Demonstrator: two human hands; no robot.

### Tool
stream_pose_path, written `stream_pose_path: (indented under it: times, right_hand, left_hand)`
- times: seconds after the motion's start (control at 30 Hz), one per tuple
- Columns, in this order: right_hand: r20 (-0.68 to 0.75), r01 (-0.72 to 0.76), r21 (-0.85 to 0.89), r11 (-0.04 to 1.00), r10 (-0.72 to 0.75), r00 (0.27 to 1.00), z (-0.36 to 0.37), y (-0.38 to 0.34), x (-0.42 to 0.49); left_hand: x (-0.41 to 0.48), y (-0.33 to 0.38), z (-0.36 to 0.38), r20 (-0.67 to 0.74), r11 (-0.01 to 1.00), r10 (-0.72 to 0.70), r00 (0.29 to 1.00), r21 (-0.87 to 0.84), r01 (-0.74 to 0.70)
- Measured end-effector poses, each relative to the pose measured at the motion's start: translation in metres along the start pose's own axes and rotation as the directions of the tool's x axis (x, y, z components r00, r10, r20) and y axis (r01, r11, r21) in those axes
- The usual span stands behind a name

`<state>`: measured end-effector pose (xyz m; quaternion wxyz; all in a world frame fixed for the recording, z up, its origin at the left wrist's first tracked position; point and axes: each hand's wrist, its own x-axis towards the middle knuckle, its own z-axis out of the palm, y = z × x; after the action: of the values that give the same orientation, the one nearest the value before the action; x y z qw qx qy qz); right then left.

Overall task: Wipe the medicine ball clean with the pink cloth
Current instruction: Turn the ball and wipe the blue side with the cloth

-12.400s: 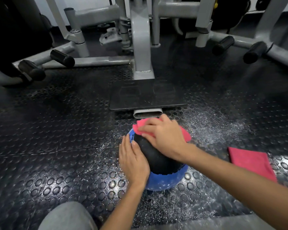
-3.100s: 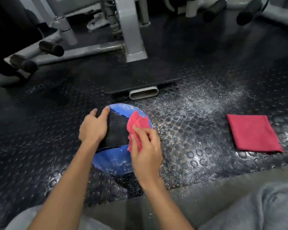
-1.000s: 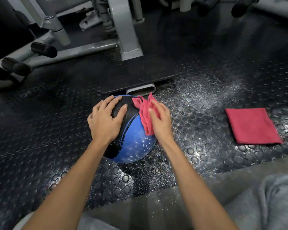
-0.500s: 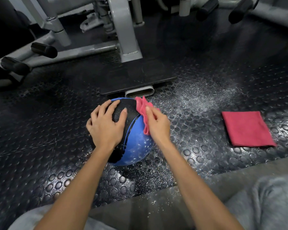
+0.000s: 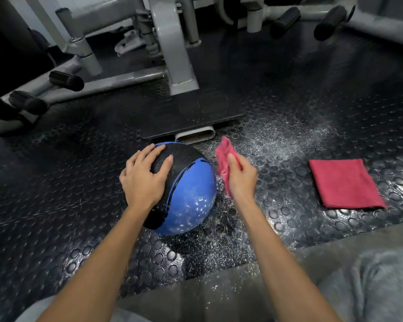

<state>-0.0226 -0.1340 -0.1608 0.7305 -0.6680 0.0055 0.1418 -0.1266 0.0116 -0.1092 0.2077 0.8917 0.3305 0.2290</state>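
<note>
Between the hands, the medicine ball [image 5: 186, 194] is being steadied by the flat, open-fingered left hand [image 5: 144, 180] as the right hand [image 5: 241, 177] is gripping the pink cloth [image 5: 223, 163] beside it.

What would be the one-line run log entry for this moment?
step: wipe medicine ball | left hand: rests on ball | right hand: grips pink cloth beside ball | blue panel: white specks visible

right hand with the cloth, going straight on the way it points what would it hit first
The right hand would likely meet the grey tube end at the black base plate; the medicine ball sits just left of that line. Depth is unclear.
</note>
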Motion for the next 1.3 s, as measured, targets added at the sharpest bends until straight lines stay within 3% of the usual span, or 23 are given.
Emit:
stream_pose_path:
  times: [0.07, 0.13, 0.17, 0.2, 0.27, 0.33, 0.37, 0.4, 0.47, 0.53, 0.6, 0.67, 0.73, 0.77, 0.83, 0.9, 0.97, 1.03, 1.07, 1.1, 1.2, 1.23, 1.3]
  right_hand:
    - [0.153, 0.279, -0.101, 0.955, -0.263, 0.953, 0.018, -0.005, -0.021]
    - [0.304, 0.493, -0.321, 0.808, -0.406, 0.862, 0.036, 0.006, -0.033]
    - [0.301, 0.492, -0.351, 0.797, -0.401, 0.865, 0.041, 0.009, -0.031]
    - [0.273, 0.423, -0.318, 0.848, -0.346, 0.898, 0.042, 0.008, -0.025]
    - [0.228, 0.180, -0.123, 0.976, -0.149, 0.962, 0.037, 0.001, -0.008]
    - [0.129, 0.007, -0.035, 0.999, -0.002, 0.992, 0.029, -0.005, 0.012]
    - [0.083, 0.007, -0.053, 0.999, -0.002, 0.997, 0.026, -0.009, 0.017]
    - [0.059, 0.058, -0.080, 0.995, -0.054, 0.997, 0.026, -0.011, 0.016]
    - [0.168, 0.211, -0.064, 0.975, -0.198, 0.966, 0.033, -0.017, -0.004]
    - [0.342, 0.454, -0.189, 0.871, -0.375, 0.862, 0.050, -0.009, -0.027]
    - [0.371, 0.573, -0.292, 0.766, -0.461, 0.806, 0.065, 0.004, -0.034]
    - [0.297, 0.415, -0.217, 0.884, -0.345, 0.890, 0.071, 0.000, -0.019]
    - [0.241, 0.088, -0.059, 0.994, -0.071, 0.968, 0.065, -0.002, 0.000]
    - [0.196, -0.059, -0.033, 0.998, 0.065, 0.979, 0.058, 0.002, 0.010]
    - [0.096, -0.161, -0.067, 0.985, 0.167, 0.981, 0.045, 0.009, 0.020]
    - [0.058, -0.076, -0.045, 0.996, 0.079, 0.995, 0.044, 0.008, 0.017]
    - [0.140, 0.138, -0.043, 0.990, -0.130, 0.982, 0.060, 0.000, 0.007]
    - [0.288, 0.364, -0.237, 0.901, -0.293, 0.912, 0.077, 0.000, 0.001]
    - [0.313, 0.386, -0.287, 0.877, -0.296, 0.903, 0.079, 0.003, 0.004]
    - [0.301, 0.321, -0.242, 0.916, -0.243, 0.922, 0.079, 0.003, 0.010]
    - [0.214, -0.049, -0.089, 0.995, 0.067, 0.974, 0.067, -0.002, 0.025]
    - [0.197, -0.055, -0.107, 0.993, 0.076, 0.978, 0.067, -0.003, 0.026]
    - [0.188, 0.186, -0.209, 0.960, -0.147, 0.971, 0.073, -0.002, 0.012]
  left_hand:
    - [0.003, -0.003, -0.001, 0.009, 1.000, -0.004, 1.000, -0.015, 0.004]
    - [0.007, -0.006, -0.002, 0.016, 0.999, -0.022, 1.000, -0.036, 0.022]
    - [0.009, -0.007, -0.002, 0.013, 0.998, -0.033, 0.999, -0.051, 0.034]
    - [0.011, -0.008, -0.003, 0.006, 0.996, -0.048, 0.999, -0.070, 0.049]
    - [0.016, -0.010, -0.004, 0.003, 0.990, -0.093, 0.996, -0.110, 0.093]
    - [0.021, -0.016, -0.003, 0.014, 0.982, -0.127, 0.992, -0.140, 0.128]
    - [0.023, -0.020, -0.003, 0.016, 0.979, -0.135, 0.991, -0.154, 0.136]
    - [0.026, -0.025, -0.002, 0.014, 0.975, -0.142, 0.990, -0.170, 0.142]
    - [0.029, -0.034, -0.002, 0.008, 0.964, -0.170, 0.985, -0.205, 0.168]
    - [0.030, -0.042, -0.004, 0.003, 0.951, -0.201, 0.980, -0.238, 0.196]
    - [0.028, -0.049, -0.006, -0.016, 0.937, -0.226, 0.974, -0.277, 0.213]
    - [0.028, -0.052, -0.008, -0.039, 0.922, -0.253, 0.967, -0.312, 0.229]
    - [0.027, -0.050, -0.007, -0.051, 0.922, -0.275, 0.960, -0.298, 0.248]
    - [0.026, -0.048, -0.007, -0.056, 0.927, -0.276, 0.960, -0.279, 0.250]
    - [0.028, -0.044, -0.006, -0.061, 0.936, -0.270, 0.961, -0.251, 0.247]
    - [0.033, -0.042, -0.005, -0.053, 0.940, -0.267, 0.962, -0.236, 0.248]
    - [0.037, -0.041, -0.003, -0.041, 0.943, -0.268, 0.963, -0.216, 0.253]
    - [0.039, -0.041, -0.002, -0.043, 0.946, -0.267, 0.963, -0.201, 0.253]
    - [0.039, -0.041, -0.002, -0.043, 0.945, -0.274, 0.961, -0.198, 0.261]
    - [0.038, -0.042, -0.003, -0.041, 0.942, -0.283, 0.958, -0.200, 0.270]
    - [0.036, -0.042, -0.003, -0.041, 0.936, -0.298, 0.954, -0.208, 0.284]
    - [0.035, -0.041, -0.003, -0.045, 0.938, -0.297, 0.954, -0.201, 0.282]
    - [0.036, -0.037, -0.001, -0.058, 0.941, -0.298, 0.953, -0.185, 0.283]
